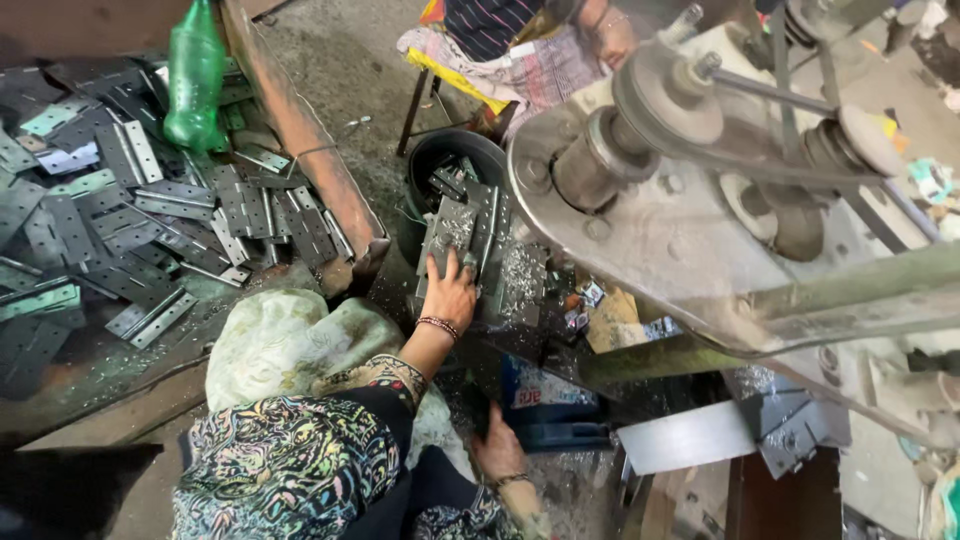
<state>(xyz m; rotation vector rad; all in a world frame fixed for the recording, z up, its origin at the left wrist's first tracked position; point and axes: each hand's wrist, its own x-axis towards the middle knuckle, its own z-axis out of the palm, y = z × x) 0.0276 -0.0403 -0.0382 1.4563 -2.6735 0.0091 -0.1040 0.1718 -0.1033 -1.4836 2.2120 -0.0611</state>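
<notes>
A stack of grey metal hinge plates is seen lying flat on a work surface strewn with silvery metal shavings, just in front of a dark round bucket in which more such plates are stood on end. The stack's near end is touched by the left hand, while a blue box lower down is met by the right hand
</notes>
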